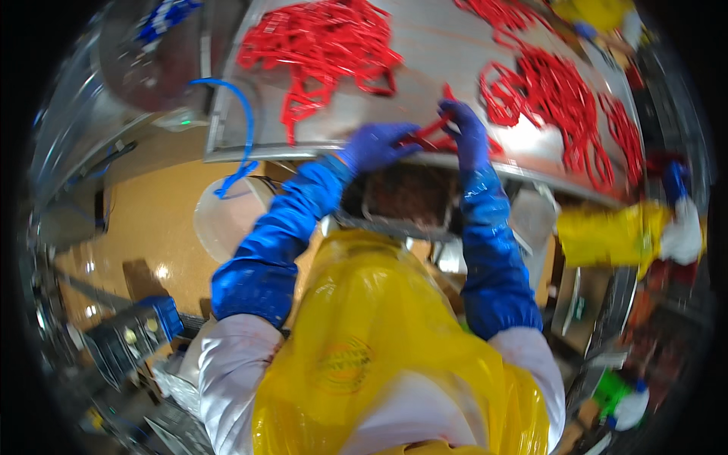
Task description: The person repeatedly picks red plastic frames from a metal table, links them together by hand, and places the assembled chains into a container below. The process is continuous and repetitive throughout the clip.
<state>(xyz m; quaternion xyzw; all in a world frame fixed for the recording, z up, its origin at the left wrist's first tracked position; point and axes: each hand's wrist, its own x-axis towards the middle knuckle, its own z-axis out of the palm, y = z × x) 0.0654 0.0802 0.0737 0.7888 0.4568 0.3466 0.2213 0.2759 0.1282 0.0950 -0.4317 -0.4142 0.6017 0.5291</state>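
Observation:
Both my hands wear purple-blue gloves with blue sleeve covers, and they meet over the near edge of a steel table [425, 57]. A thin, glossy red strand, looking like sausage links [430, 142], runs between them. My left hand [377, 148] is closed around its left end. With bent fingers, my right hand [468, 133] grips another part of it. Beyond my left hand lies a large heap of the same red links [322, 38]. A second pile [557, 95] spreads to the right of my right hand. Motion blur softens the fingertips.
Below the table edge, close to my body, sits a dark tub [409, 199] with reddish-brown contents. A whitish bucket [227, 216] stands left, under a dangling blue hose [249, 125]. Co-workers in yellow aprons [618, 235] are at the right and far right.

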